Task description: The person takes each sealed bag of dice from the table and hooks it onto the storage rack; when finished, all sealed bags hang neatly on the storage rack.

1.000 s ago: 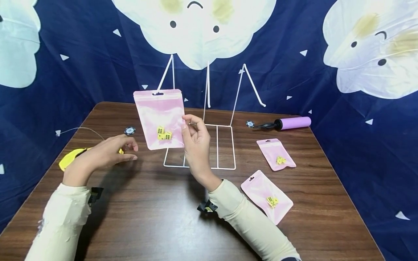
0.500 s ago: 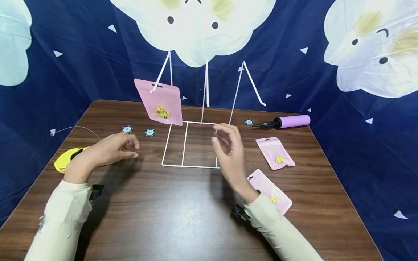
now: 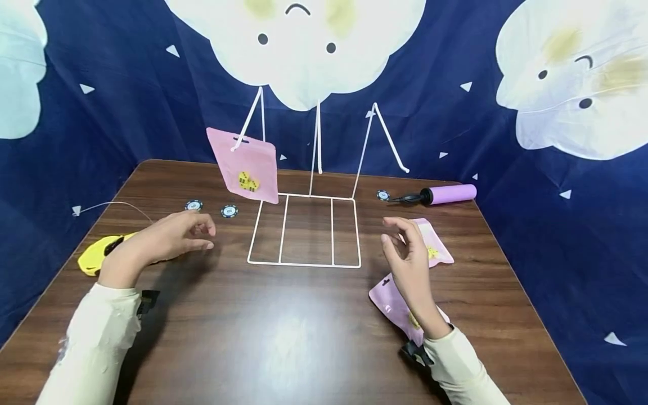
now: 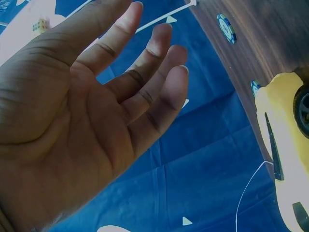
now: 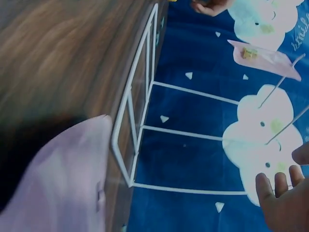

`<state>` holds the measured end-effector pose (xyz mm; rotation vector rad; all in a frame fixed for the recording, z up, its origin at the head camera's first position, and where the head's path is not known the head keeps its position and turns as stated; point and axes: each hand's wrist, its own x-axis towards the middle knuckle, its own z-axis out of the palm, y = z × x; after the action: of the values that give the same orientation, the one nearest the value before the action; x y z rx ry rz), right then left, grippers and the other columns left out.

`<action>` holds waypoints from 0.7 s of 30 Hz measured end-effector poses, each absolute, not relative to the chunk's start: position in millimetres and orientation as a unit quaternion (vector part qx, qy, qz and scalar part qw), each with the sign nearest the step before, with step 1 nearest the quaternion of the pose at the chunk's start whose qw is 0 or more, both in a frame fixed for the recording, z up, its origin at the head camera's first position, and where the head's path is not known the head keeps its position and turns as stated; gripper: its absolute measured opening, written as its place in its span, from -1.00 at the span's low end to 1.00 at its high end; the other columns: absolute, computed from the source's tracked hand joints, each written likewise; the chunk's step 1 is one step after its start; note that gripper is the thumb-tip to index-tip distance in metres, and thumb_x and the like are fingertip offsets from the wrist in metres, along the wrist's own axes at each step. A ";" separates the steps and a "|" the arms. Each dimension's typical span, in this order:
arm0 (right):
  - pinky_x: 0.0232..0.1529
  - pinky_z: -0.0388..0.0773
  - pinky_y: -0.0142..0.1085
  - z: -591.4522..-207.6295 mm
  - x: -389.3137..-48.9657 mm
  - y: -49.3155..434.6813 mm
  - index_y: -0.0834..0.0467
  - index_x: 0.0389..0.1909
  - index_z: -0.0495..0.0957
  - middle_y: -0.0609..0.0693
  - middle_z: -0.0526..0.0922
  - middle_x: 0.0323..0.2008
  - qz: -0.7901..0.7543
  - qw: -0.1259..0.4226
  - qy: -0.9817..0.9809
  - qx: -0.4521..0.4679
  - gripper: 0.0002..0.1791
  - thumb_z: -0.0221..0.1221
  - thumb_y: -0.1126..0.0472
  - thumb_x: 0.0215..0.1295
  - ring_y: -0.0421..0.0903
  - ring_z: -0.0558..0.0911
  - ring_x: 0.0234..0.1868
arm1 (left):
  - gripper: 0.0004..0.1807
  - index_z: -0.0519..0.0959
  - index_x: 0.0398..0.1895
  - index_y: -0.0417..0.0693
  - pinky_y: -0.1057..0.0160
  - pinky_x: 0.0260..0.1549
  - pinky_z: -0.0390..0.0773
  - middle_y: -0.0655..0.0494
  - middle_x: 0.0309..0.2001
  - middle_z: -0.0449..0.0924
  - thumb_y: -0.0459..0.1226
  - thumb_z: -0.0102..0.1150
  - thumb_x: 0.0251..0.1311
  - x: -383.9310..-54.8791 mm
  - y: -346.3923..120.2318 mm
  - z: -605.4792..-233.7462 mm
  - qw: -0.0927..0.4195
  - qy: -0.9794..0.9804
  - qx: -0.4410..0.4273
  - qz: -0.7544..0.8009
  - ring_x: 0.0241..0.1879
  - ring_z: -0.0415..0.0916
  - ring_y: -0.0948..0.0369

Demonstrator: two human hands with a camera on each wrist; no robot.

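In the head view, a pink bag (image 3: 255, 160) hangs from the hook (image 3: 247, 118) at the left side of a white wire rack (image 3: 304, 264). The hook seems to pass through the slot near its top edge, which would explain why it holds up by itself; its weight presumably draws the yellow dice (image 3: 244, 178) toward the bottom. The rack's flat, barred base lies on the table (image 3: 304, 349), likely to steady the tall uprights. The right hand (image 3: 412, 261) hovers around two more pink bags, an upper one (image 3: 423, 229) and a lower one (image 3: 392, 301), fingers softly bent, thumb apart from the index finger, holding nothing. The left hand (image 3: 169, 242) stays idle beside a yellow toy car (image 3: 93, 259), loosely curved and without a load. The table has dark wood grain; the bags look like glossy, thin plastic.

In the left wrist view, the palm faces the camera with relaxed, separated fingers; the car shows a black wheel and smooth, rounded bodywork, near ridged-edge chips (image 4: 226, 28).

In the right wrist view, blurred pink film fills the lower left corner, and slim round wire stands before creased blue cloth (image 5: 193, 154). Only part of the right hand shows, gripping nothing visible.
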<state>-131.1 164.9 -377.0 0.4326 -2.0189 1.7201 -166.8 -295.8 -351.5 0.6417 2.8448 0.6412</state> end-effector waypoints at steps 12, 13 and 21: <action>0.32 0.54 -0.33 -394.4 -139.8 191.7 0.55 0.20 0.52 0.16 0.61 0.17 0.625 0.220 -0.738 0.124 -0.65 0.15 0.62 0.42 -0.21 0.59 0.26 | -0.77 0.63 -0.12 -0.12 -0.04 -0.15 0.58 0.04 -0.19 0.65 -0.29 0.52 0.29 -180.5 -292.4 -352.0 0.083 0.950 0.214 0.213 -0.19 0.59 0.11; 0.31 0.54 -0.33 -395.4 -140.9 193.2 0.56 0.19 0.52 0.13 0.61 0.16 0.627 0.220 -0.738 0.121 -0.65 0.15 0.63 0.42 -0.21 0.59 0.25 | -0.77 0.63 -0.12 -0.12 -0.04 -0.16 0.58 0.05 -0.19 0.65 -0.29 0.52 0.29 -182.1 -292.2 -351.2 0.082 0.950 0.213 0.213 -0.19 0.58 0.12; 0.26 0.55 -0.41 -403.6 -146.8 204.8 0.57 0.21 0.50 -0.17 0.59 0.13 0.630 0.213 -0.740 0.099 -0.66 0.13 0.61 0.45 -0.27 0.59 0.26 | -0.79 0.64 -0.13 -0.10 -0.13 -0.05 0.61 -0.06 -0.11 0.64 -0.31 0.52 0.30 -193.6 -283.1 -356.6 0.074 0.943 0.228 0.232 -0.07 0.67 -0.02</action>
<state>-146.8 204.8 -403.6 0.2756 -2.0554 1.7480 -193.6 -283.1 -356.6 0.6838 2.8290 0.6956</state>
